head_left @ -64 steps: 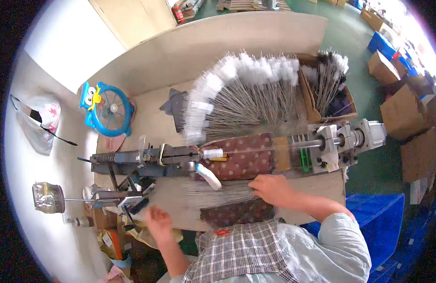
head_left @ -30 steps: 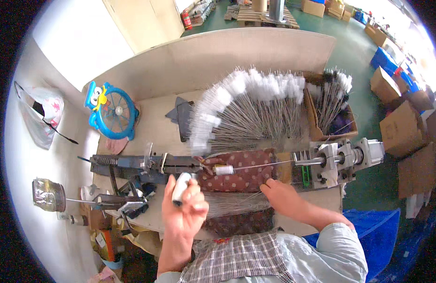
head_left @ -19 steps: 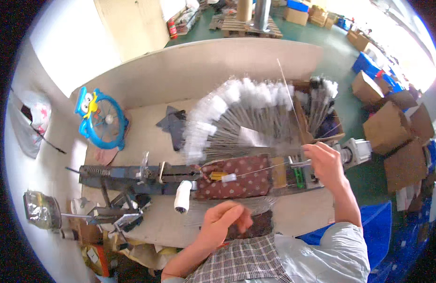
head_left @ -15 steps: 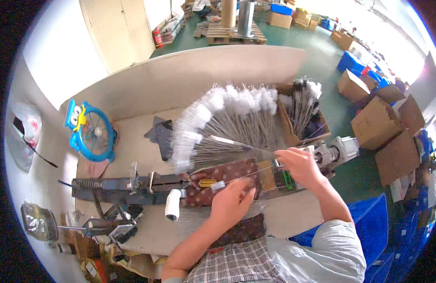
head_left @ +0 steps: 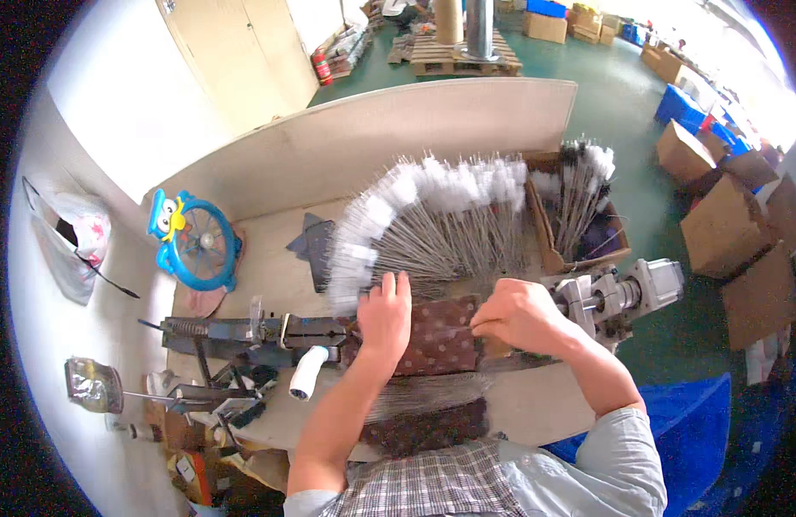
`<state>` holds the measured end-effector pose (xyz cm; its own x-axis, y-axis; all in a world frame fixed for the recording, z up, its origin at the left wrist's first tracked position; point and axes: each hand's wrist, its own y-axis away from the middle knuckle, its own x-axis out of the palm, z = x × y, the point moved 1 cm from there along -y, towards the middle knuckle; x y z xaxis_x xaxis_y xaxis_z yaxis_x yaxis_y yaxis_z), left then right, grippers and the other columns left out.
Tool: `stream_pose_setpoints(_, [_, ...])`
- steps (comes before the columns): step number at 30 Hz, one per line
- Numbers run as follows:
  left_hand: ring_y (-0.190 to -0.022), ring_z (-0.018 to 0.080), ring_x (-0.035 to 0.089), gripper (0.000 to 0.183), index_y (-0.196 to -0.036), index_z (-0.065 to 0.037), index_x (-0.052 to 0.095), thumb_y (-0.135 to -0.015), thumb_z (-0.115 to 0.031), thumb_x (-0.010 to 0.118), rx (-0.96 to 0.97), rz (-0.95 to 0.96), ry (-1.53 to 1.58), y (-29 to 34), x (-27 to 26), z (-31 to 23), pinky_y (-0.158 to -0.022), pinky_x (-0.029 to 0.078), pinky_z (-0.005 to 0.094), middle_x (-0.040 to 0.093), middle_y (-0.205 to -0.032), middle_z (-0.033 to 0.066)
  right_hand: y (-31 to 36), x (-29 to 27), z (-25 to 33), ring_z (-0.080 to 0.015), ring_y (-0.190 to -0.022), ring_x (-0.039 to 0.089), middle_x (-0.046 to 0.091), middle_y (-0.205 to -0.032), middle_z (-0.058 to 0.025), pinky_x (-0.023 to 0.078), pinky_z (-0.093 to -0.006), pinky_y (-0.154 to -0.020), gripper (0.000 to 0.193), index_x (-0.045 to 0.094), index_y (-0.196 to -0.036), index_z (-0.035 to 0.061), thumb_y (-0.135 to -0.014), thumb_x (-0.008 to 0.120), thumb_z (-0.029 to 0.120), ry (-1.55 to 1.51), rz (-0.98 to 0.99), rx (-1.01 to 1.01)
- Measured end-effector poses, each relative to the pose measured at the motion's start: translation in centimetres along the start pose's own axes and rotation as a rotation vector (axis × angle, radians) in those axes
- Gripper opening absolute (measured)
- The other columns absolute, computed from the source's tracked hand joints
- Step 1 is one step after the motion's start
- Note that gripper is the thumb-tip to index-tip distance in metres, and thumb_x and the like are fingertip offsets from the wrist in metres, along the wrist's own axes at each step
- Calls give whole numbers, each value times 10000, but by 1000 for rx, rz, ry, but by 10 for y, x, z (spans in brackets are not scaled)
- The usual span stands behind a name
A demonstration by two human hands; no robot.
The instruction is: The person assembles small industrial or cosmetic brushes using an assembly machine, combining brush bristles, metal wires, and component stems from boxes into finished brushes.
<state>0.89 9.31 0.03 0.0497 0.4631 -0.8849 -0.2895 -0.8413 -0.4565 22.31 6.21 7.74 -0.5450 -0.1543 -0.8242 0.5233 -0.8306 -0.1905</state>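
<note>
A wide fan of wire-stemmed brushes (head_left: pixel 432 224) with white bristle heads lies on the table before me. My left hand (head_left: pixel 385 316) is at its near left edge, fingers stretched forward over the stems beside the white heads; nothing shows in its grasp. Further right, my right hand (head_left: pixel 523 317) has thumb and fingertips pinched together above the right end of a brown spotted cloth (head_left: pixel 432 340). Whatever that pinch may hold is too small to make out. Under the cloth's left end runs a dark metal bench fixture (head_left: pixel 230 332), with a white-wrapped handle (head_left: pixel 308 372) at its near side.
A cardboard box (head_left: pixel 553 250) of more brushes stands right of the fan, near a motor-like metal unit (head_left: pixel 618 293). Loose wires (head_left: pixel 428 394) lie nearest me. A blue cartoon fan (head_left: pixel 199 246) stands left. A low white partition (head_left: pixel 363 129) borders the table's far side.
My left hand has moved forward and left to the brush fan. My right hand has drawn slightly nearer to me. The brush seen over the cloth no longer shows there. The view has shifted.
</note>
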Motion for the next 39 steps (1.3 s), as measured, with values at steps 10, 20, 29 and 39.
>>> stream_pose_setpoints(10, [-719,145,621,177,-907,-2,663,-849,-158,603,-828,334,1092,154,-51,31,-614,484,265,655,-844,80,-86,97,46,-250,-725,536,580,-628,-27,468,-364,-642,142,577,-594,99,-633,647,217,-51,-118,-390])
stream_pose_setpoints(20, [-602,162,576,347,-853,5,642,-891,-324,539,-1210,-57,2092,118,-62,53,-543,462,273,628,-722,97,-102,122,68,-276,-824,554,611,-693,-64,477,-383,-653,61,594,-611,86,-609,622,140,95,-82,-335])
stream_pose_setpoints(29, [-563,119,563,382,-670,4,665,-772,-364,669,-797,344,992,113,-29,57,-549,436,278,611,-598,65,-75,99,74,-230,-735,531,536,-717,-34,473,-351,-585,67,595,-742,88,-694,599,134,72,-192,-410])
stream_pose_setpoints(39, [-641,185,601,165,-803,-28,454,-757,-54,611,-931,156,1519,103,-23,13,-594,499,333,584,-707,91,-46,129,-2,-268,-851,567,546,-817,-73,504,-392,-673,136,580,-842,79,-707,570,72,75,-159,-137])
